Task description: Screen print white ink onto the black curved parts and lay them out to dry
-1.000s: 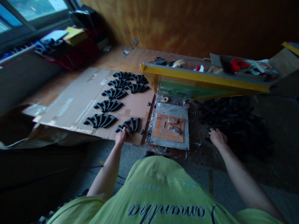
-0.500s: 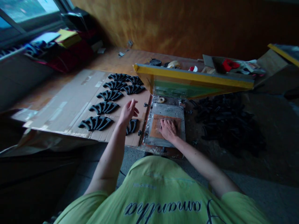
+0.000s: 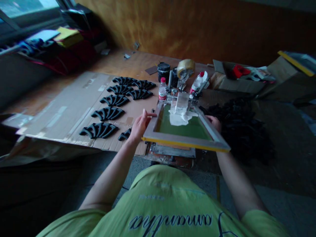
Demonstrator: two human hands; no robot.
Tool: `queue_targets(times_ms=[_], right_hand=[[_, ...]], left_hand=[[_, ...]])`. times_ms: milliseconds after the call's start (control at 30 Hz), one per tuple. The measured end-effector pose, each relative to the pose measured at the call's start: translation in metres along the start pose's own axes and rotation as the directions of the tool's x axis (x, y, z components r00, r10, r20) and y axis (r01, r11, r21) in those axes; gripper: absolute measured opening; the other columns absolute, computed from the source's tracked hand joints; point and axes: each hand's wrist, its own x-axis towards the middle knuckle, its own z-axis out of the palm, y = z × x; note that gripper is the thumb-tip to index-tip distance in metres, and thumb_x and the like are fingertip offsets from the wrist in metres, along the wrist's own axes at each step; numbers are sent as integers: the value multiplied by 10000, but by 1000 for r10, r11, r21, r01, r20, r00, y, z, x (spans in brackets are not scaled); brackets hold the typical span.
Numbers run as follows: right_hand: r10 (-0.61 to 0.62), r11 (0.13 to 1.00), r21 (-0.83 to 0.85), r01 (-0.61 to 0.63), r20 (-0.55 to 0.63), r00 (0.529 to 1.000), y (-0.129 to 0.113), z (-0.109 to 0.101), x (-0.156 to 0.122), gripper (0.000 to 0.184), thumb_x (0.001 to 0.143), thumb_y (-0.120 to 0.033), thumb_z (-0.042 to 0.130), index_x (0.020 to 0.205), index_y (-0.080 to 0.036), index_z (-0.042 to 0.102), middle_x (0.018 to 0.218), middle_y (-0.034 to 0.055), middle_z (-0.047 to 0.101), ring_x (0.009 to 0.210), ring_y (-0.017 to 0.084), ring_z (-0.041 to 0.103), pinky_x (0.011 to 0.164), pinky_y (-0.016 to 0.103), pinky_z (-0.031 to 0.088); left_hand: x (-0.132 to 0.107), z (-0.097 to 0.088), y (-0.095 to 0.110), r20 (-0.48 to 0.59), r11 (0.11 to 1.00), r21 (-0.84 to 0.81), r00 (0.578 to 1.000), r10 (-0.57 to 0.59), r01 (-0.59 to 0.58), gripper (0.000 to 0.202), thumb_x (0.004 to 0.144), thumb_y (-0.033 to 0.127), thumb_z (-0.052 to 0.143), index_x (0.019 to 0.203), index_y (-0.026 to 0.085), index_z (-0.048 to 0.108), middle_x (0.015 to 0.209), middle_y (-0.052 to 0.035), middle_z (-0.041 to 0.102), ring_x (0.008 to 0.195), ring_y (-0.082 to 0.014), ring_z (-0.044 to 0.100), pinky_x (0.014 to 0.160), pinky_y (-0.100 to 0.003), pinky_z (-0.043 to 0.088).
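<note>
A screen printing frame (image 3: 186, 144), with green mesh and yellow tape along its near edge, tilts over the grey metal base plate (image 3: 170, 152). My left hand (image 3: 140, 126) is at its left side, index finger reaching onto the edge and thumb raised; the other fingers are partly hidden. At the right side my right hand (image 3: 215, 122) is closed around the edge, its fingertips out of sight. A white squeegee-like block (image 3: 182, 103) rests on the mesh with white paste (image 3: 179, 119) around it. The orange pad (image 3: 176, 147) shows only as a strip below.
Black curved handle-like pieces (image 3: 100, 130) lie in fanned groups on cardboard (image 3: 61, 115) at the left. A dark heap (image 3: 242, 131) of similar pieces is at the right. Behind the frame stand two red-capped bottles (image 3: 162, 89), a black tub (image 3: 163, 71) and an open carton (image 3: 229, 80).
The printing frame has swung down from its raised position. My right hand has left the orange pad for the frame's right side; my left hand has moved to its left edge.
</note>
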Motion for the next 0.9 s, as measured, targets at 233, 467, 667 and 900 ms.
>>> queue_targets(times_ms=[233,467,667,900], right_hand=[[-273,961,-64,270,-44,961,-92,13,26,555,780,-310,765,1292,-174,603,1293,153,557,1120,287,569,936,407,477],[-353,896,-142,421,347,869,-113,42,-11,95,907,-206,592,942,-167,671,951,109,688,943,240,583,797,325,438],[-582,743,-27,669,466,666,-93,25,-45,220,916,-98,477,938,-180,681,941,72,691,931,200,579,714,284,399],[-534,818,3,575,376,757,-100,25,-37,151,883,-134,554,900,-196,691,927,65,690,918,210,589,726,294,402]], left_hand=[[-15,-10,-103,-36,964,30,964,-263,264,760,760,412,726,1448,201,481,792,-17,691,646,-141,621,567,-206,470],[-7,-10,-117,-125,940,76,938,-322,333,561,727,375,739,1249,192,645,742,-12,678,628,-146,602,552,-206,444],[-4,-13,-123,-107,937,98,940,-324,334,511,726,397,734,1188,187,671,769,-14,690,614,-135,591,520,-191,409],[-5,-15,-129,-76,954,193,973,-219,230,508,753,476,697,1153,163,683,843,-44,708,706,-152,616,585,-203,442]])
